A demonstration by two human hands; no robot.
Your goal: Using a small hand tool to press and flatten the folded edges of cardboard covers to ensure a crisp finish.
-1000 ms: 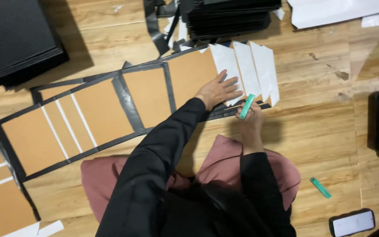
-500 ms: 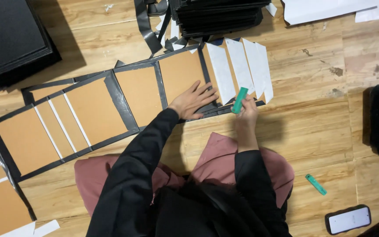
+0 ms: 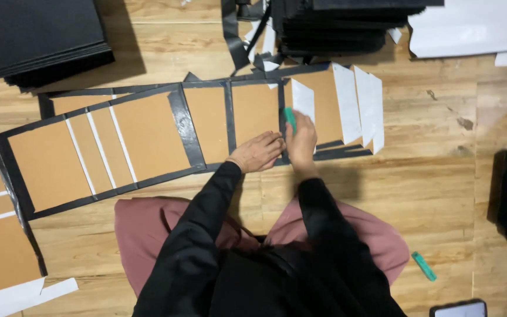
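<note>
Since the earlier frame the right hand (image 3: 301, 141) has moved left along the panel strip (image 3: 206, 126); the green tool (image 3: 289, 117) it grips now stands on the black band between the third and fourth brown panels, not at the strip's near right edge. Fingers closed around the tool, tip pointing far. Left hand (image 3: 259, 152) also shifted left, lying flat and open on the strip's near edge, fingertips touching the right hand, holding nothing. The view has shifted too, so more of the strip's left part shows.

The strip runs left to right across the wooden floor (image 3: 429, 176), black bands framing brown panels; white sheets (image 3: 359, 103) overlap its right end. Black stack (image 3: 36, 35) far left, another black stack (image 3: 335, 26) far centre, just beyond the strip's far edge. White paper (image 3: 470, 26) far right. Spare green tool (image 3: 423, 265) lies near right, beside the knee. Phone (image 3: 459, 308) at near right edge. Open floor lies right of the strip and between strip and knees.
</note>
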